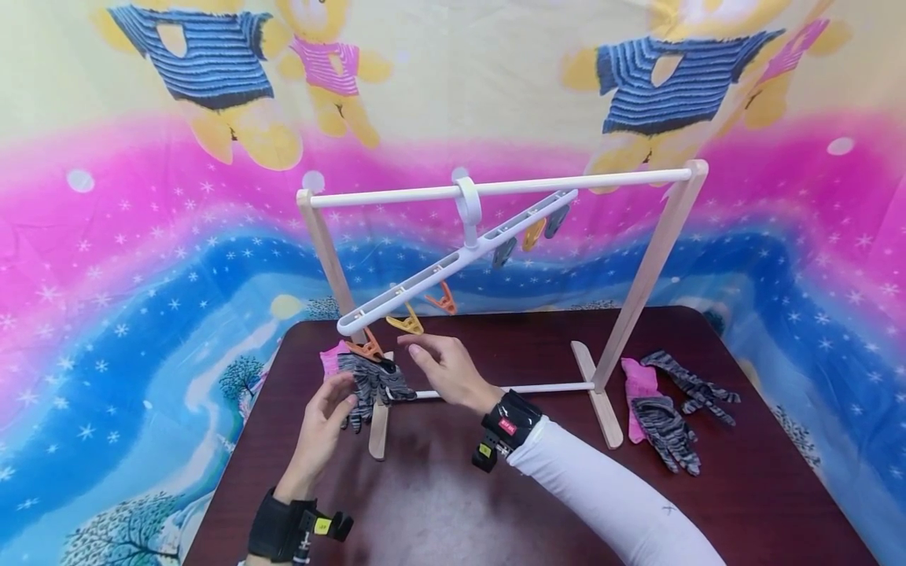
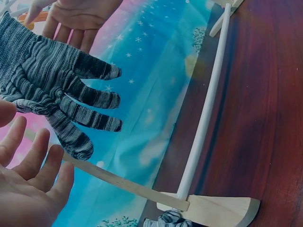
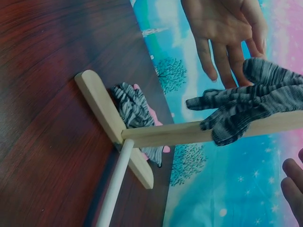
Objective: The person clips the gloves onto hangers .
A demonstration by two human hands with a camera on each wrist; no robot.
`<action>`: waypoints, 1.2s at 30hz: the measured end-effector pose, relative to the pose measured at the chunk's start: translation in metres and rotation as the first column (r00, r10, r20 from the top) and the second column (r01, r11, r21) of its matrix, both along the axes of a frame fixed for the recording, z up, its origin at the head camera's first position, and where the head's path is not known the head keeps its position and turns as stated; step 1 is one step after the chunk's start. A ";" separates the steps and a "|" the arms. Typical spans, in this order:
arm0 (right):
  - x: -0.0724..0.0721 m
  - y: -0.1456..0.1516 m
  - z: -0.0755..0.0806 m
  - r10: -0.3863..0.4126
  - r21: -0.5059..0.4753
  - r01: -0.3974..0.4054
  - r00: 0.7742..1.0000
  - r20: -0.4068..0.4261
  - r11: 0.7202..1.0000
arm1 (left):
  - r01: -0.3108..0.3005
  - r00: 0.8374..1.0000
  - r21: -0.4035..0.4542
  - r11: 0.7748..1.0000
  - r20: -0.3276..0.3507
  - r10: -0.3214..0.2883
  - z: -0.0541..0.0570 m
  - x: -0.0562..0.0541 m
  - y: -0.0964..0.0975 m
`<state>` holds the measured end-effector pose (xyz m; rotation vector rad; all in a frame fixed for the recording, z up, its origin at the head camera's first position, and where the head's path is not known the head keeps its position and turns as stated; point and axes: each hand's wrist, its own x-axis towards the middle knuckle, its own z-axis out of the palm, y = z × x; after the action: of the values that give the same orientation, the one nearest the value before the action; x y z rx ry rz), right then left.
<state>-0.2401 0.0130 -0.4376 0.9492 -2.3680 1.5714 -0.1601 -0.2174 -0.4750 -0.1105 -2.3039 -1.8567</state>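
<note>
A grey-and-black striped knit glove (image 1: 378, 383) hangs by an orange clip (image 1: 366, 346) from the near left end of a white clip hanger (image 1: 418, 281). My left hand (image 1: 320, 424) is at the glove's left side, fingers loosely bent with nothing in them. On the other side, my right hand (image 1: 451, 373) is raised near the orange and yellow clips (image 1: 406, 321), its fingers extended. In the left wrist view, the glove (image 2: 52, 71) dangles fingers outward between both palms. From the right wrist, only some right fingertips (image 3: 293, 187) show at the edge.
The hanger hooks over the top bar (image 1: 580, 184) of a wooden rack, more clips along its far half. Striped and pink gloves (image 1: 661, 420) lie right of the rack on the dark table (image 1: 453, 503). Another striped glove (image 3: 132, 106) lies by the left foot (image 3: 102, 104).
</note>
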 end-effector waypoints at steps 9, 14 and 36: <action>-0.001 0.017 -0.016 -0.017 0.162 0.007 0.998 0.057 0.987 | 0.010 0.999 0.034 0.999 0.035 -0.011 -0.007 0.000 -0.001; -0.001 0.027 -0.024 -0.020 0.222 0.011 0.999 0.037 0.975 | 0.019 0.999 0.051 0.999 0.038 -0.021 -0.010 0.000 0.000; -0.001 0.059 -0.040 -0.057 0.387 0.095 0.993 -0.108 0.917 | -0.002 0.996 -0.077 0.997 -0.085 -0.005 -0.028 0.008 -0.006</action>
<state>-0.2408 0.0716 -0.4773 0.9586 -2.6672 1.0153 -0.1518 -0.2238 -0.5027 -0.1978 -2.3175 -1.7293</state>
